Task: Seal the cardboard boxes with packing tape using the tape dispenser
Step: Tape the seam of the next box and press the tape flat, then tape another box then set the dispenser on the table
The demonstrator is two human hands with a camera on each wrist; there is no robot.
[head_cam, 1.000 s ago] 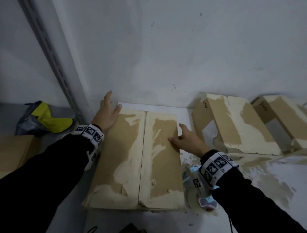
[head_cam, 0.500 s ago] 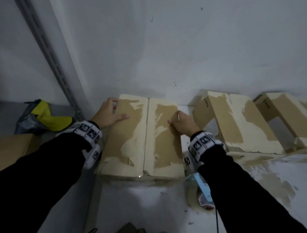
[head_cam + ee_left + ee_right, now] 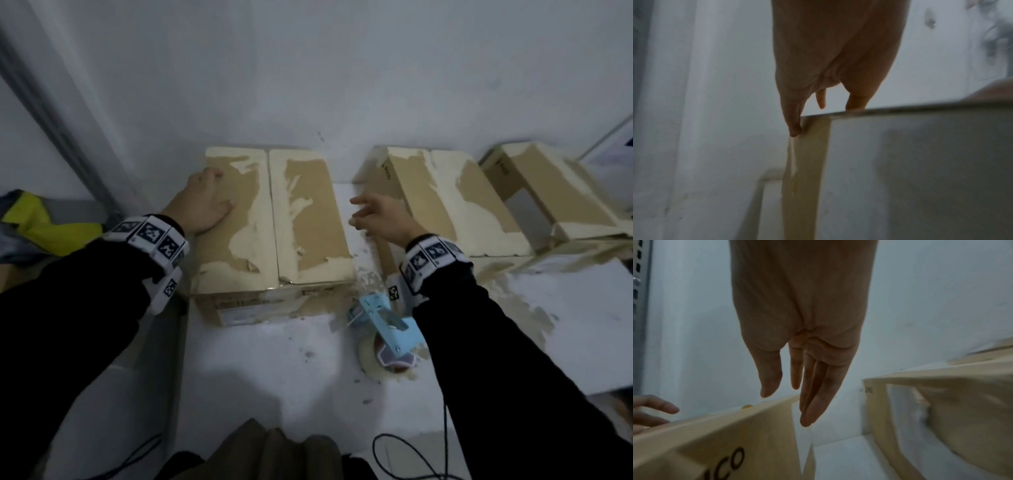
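Observation:
A taped cardboard box (image 3: 274,222) stands against the wall with its two top flaps closed. My left hand (image 3: 209,195) rests on its top left part. In the left wrist view one fingertip (image 3: 794,131) touches the box's corner (image 3: 900,162), next to a tape strip (image 3: 807,162) running down the side. My right hand (image 3: 363,212) hovers open, fingers spread, just right of that box and touches nothing; its fingers (image 3: 813,402) hang over the gap between two boxes. The blue tape dispenser (image 3: 387,325) lies on the table under my right forearm.
Two more taped boxes (image 3: 442,202) (image 3: 548,192) lean against the wall at the right. A yellow and grey bag (image 3: 37,226) lies at the far left beyond a metal post (image 3: 68,137). A black cable (image 3: 411,455) loops near the white table's front edge.
The box has slid away from me to the wall. My right hand has lifted off its top and moved to the right; my left hand stays on the box.

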